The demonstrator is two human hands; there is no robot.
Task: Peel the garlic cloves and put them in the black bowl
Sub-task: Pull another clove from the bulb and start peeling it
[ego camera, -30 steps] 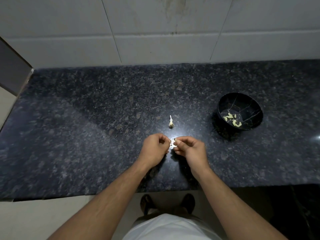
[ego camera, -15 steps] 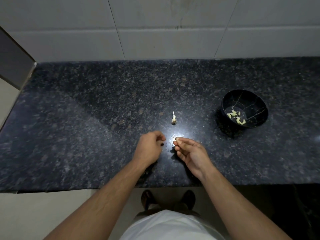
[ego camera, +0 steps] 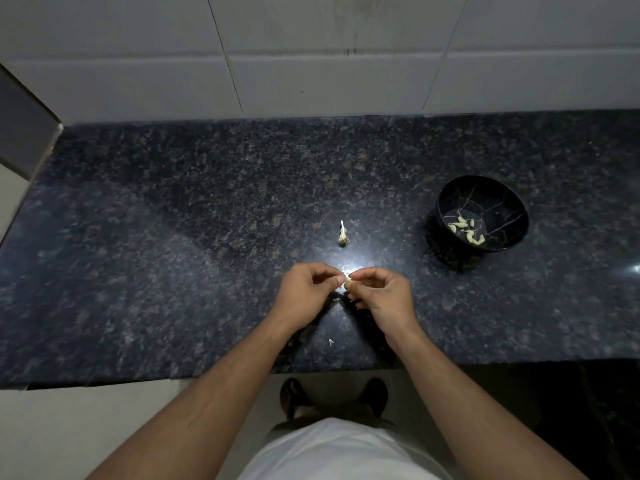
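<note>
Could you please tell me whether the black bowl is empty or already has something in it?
Not empty: the black bowl stands upright with several pale peeled cloves on its bottom.

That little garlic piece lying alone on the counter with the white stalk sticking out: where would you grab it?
Probably by the plump lower body of the garlic piece, pinched across its sides from above. The thin stalk points away toward the wall and looks too slim to hold firmly; nothing lies close around it.

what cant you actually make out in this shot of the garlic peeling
Head view only:
- garlic clove: mostly covered by the fingertips of the left hand and right hand; how much skin remains is unclear.
- peeled cloves in the black bowl: too small to count.
- garlic remnant on the counter: too small to identify.
</note>
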